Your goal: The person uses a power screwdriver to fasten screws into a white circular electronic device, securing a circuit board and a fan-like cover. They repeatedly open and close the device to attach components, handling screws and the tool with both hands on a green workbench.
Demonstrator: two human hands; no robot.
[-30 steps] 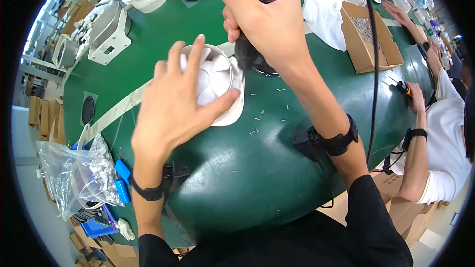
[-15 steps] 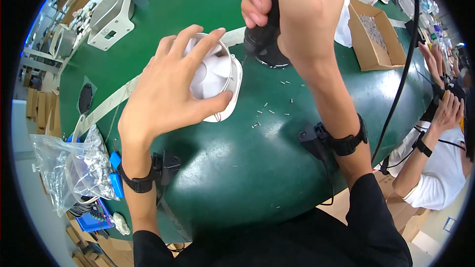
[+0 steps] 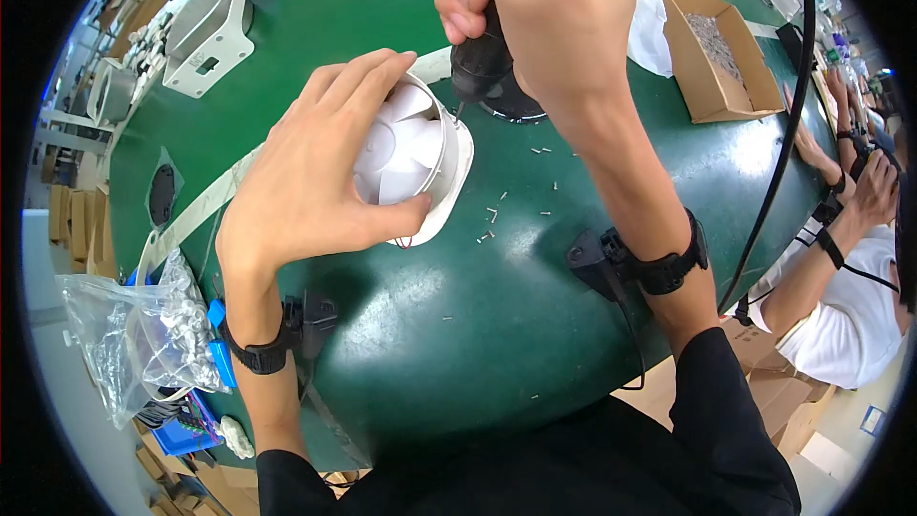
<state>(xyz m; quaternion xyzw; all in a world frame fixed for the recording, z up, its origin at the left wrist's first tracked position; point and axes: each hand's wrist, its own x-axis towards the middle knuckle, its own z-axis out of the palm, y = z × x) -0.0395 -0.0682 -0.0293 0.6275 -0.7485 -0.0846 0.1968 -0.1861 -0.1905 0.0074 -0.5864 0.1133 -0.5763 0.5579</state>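
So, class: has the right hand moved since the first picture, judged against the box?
Yes: the right hand is farther right, nearer the box.

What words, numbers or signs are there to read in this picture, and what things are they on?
None that I can read clearly.
Brown carton at lower right: dark marks, too blurred to read.
Blue-and-white patch at far lower right: too small to read.
White fan unit in the left hand, black power screwdriver in the right hand: no readable writing shows.

Screws (image 3: pixel 493 216) on table (image 3: pixel 497 334), right of fan (image 3: pixel 406 148); carton (image 3: pixel 734 105) farther right, bag (image 3: pixel 119 325) left.
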